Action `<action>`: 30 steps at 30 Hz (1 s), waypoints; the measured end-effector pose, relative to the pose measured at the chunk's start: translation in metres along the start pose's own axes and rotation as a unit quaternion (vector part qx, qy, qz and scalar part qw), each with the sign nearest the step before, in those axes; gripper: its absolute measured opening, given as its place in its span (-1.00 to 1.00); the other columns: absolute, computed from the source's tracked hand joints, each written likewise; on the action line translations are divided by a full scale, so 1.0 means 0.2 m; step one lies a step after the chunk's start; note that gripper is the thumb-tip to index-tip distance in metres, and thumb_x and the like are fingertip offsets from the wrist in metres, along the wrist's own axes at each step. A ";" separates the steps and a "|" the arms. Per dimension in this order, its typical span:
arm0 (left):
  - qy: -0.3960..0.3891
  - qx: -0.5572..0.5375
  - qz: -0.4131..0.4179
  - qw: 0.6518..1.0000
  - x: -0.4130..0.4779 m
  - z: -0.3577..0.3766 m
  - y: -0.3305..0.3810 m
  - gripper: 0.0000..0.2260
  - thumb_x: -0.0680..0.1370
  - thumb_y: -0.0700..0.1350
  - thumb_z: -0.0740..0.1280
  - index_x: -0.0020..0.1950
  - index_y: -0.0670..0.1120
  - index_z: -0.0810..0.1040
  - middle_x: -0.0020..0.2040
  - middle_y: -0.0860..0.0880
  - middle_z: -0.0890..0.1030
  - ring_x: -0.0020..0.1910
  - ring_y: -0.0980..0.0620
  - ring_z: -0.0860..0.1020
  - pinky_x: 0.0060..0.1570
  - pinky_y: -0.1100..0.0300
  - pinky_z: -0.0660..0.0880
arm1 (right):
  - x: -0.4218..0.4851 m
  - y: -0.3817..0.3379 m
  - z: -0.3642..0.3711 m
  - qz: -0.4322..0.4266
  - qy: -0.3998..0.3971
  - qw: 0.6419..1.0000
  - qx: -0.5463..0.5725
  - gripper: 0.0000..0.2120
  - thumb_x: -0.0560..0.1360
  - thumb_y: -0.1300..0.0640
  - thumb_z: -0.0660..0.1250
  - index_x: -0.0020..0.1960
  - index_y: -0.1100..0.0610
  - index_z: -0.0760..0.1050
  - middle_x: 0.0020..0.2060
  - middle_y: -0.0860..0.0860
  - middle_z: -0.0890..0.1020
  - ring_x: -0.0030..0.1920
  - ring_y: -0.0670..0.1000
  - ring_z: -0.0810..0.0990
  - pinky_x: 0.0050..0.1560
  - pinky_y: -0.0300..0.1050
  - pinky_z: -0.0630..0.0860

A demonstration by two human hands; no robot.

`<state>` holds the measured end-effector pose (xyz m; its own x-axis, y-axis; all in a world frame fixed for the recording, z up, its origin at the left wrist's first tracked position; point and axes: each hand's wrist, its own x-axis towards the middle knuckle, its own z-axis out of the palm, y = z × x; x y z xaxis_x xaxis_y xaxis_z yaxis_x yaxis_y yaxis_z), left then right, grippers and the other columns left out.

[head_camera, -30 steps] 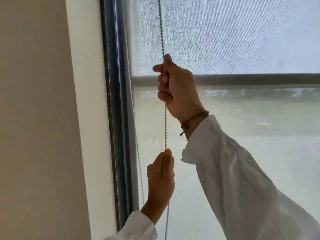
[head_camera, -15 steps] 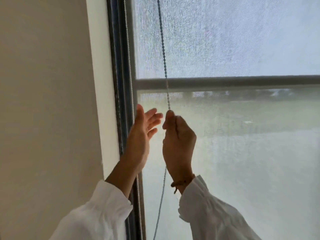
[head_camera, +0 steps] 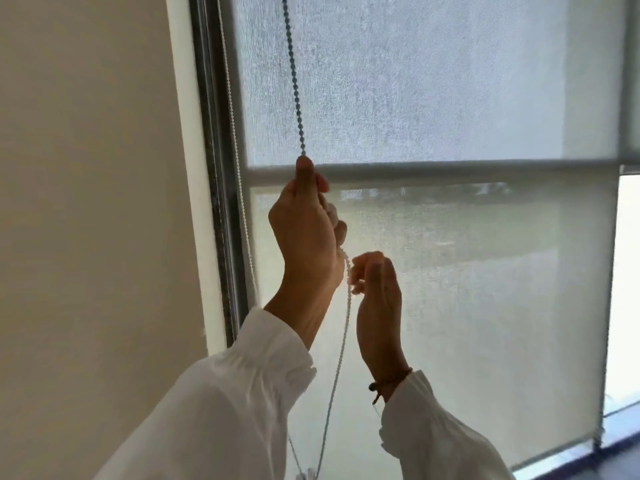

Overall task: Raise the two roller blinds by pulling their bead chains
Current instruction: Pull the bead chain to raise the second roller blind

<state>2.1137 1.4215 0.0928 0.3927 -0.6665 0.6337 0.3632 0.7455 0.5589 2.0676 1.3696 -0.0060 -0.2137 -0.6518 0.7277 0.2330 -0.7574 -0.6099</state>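
Observation:
A bead chain (head_camera: 293, 77) hangs in front of the window, blue-grey above and white below my hands. My left hand (head_camera: 304, 230) is shut on it, thumb up, level with the grey bottom bar (head_camera: 450, 169) of the front roller blind (head_camera: 433, 77). My right hand (head_camera: 377, 289) pinches the same chain just below and to the right. Behind hangs a second, sheer roller blind (head_camera: 485, 306), its bottom edge low near the sill. A second white chain (head_camera: 239, 168) runs down beside the frame.
A dark window frame (head_camera: 214, 168) and a beige wall (head_camera: 86, 202) stand at the left. A bright strip of uncovered glass (head_camera: 628, 271) shows at the far right. The sill (head_camera: 588, 455) lies at the lower right. White sleeves cover both forearms.
My left hand, open beside the frame half a second ago, has risen and closed on the chain above my right hand. My right hand stays shut on the chain lower down.

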 end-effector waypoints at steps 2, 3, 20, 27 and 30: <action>-0.004 -0.001 0.004 1.000 -0.02 -0.05 0.01 -0.66 0.56 -0.01 0.17 -0.41 -0.06 0.40 -0.66 0.10 0.30 -0.67 0.17 0.20 -0.64 0.35 0.10 | 0.08 -0.09 -0.01 0.018 0.013 0.998 0.052 -0.79 0.55 -0.09 0.05 -0.04 -0.03 0.39 -0.17 -0.04 0.53 -0.12 -0.01 0.53 -0.13 -0.09 0.42; -0.005 0.004 0.004 1.000 -0.04 -0.08 0.00 -0.65 0.56 -0.01 0.17 -0.42 -0.06 0.40 -0.66 0.10 0.31 -0.67 0.17 0.21 -0.63 0.35 0.11 | 0.12 -0.15 0.00 0.026 0.001 0.997 0.074 -0.82 0.58 -0.06 0.05 0.01 -0.01 0.37 -0.13 -0.01 0.53 -0.07 0.01 0.54 -0.12 -0.09 0.45; -0.066 0.221 0.025 0.973 -0.36 -0.46 -0.36 -0.64 0.50 0.19 0.11 -0.38 -0.01 0.35 -0.50 0.08 0.41 -0.45 0.13 0.33 -0.35 0.27 0.33 | 0.20 -0.52 0.24 -0.163 -0.010 0.983 -0.087 -0.72 0.56 0.17 0.20 -0.24 0.29 0.53 -0.54 -0.22 0.38 -0.54 -0.24 0.40 -0.44 -0.43 0.27; -0.095 0.148 0.014 0.984 -0.13 -0.42 -0.20 -0.45 0.32 0.44 0.02 0.06 0.14 0.48 0.01 0.18 0.61 0.04 0.26 0.57 0.04 0.38 0.45 | 0.08 -0.42 0.15 -0.210 0.020 0.975 -0.073 -0.69 0.48 0.03 0.19 -0.26 0.24 0.52 -0.58 -0.19 0.39 -0.57 -0.17 0.35 -0.49 -0.27 0.29; -0.142 0.092 0.025 0.985 -0.05 -0.28 -0.05 -0.55 0.52 0.19 -0.09 0.07 0.03 0.50 -0.04 0.15 0.65 0.05 0.22 0.58 0.01 0.35 0.47 | -0.05 -0.28 0.12 -0.233 0.020 0.967 -0.098 -0.71 0.50 0.03 0.19 -0.25 0.21 0.49 -0.56 -0.02 0.47 -0.55 -0.21 0.33 -0.48 -0.44 0.25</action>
<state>2.1533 1.4204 0.0524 0.1448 -0.6179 0.7728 0.1802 0.7845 0.5934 2.0792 1.4197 0.0291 -0.2904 -0.2360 0.9274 -0.0801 -0.9597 -0.2693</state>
